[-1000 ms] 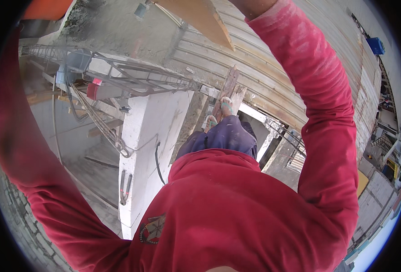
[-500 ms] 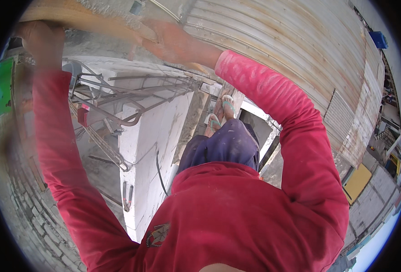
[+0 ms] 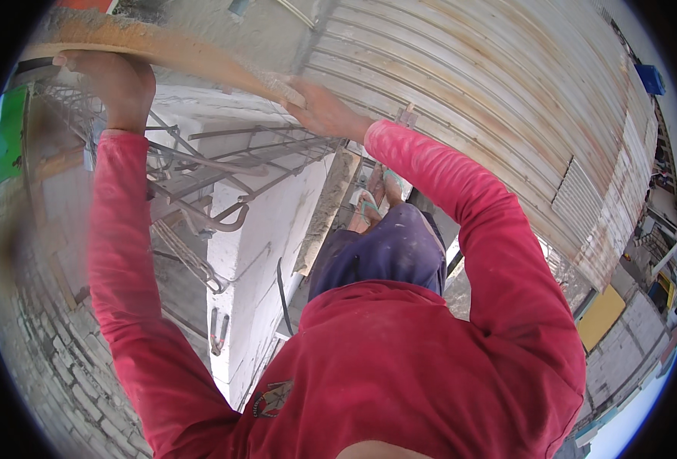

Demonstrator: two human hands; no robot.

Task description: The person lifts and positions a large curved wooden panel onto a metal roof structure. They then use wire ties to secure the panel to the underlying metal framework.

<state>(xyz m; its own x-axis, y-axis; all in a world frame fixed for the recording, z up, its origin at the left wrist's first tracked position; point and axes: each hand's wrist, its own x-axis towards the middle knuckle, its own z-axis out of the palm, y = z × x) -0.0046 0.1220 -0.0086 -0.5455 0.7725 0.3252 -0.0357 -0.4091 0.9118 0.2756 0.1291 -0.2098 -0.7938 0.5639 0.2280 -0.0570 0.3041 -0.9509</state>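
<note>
A long wooden board (image 3: 177, 50), its upper face rough with grey mortar, crosses the top left of the view. My left hand (image 3: 118, 83) grips its lower edge near the left end, with part of the fingers hidden behind the wood. At the board's right end my right hand (image 3: 324, 109) holds the tip, fingers stretched along it. Bent steel rebar (image 3: 208, 164) juts out just below the board, between my forearms. A grey cement-coated surface (image 3: 277, 38) lies behind the board.
Corrugated metal sheeting (image 3: 461, 84) spreads across the upper right. A white block wall (image 3: 254, 229) drops away below the rebar, with pliers-like handles (image 3: 217, 333) against it. My sandalled feet (image 3: 369, 206) stand on a narrow plank. A blue container (image 3: 650, 79) is far right.
The board has shifted right and slightly down at its right end, and both hands have moved with it. My left wrist has come rightward across part of the rebar.
</note>
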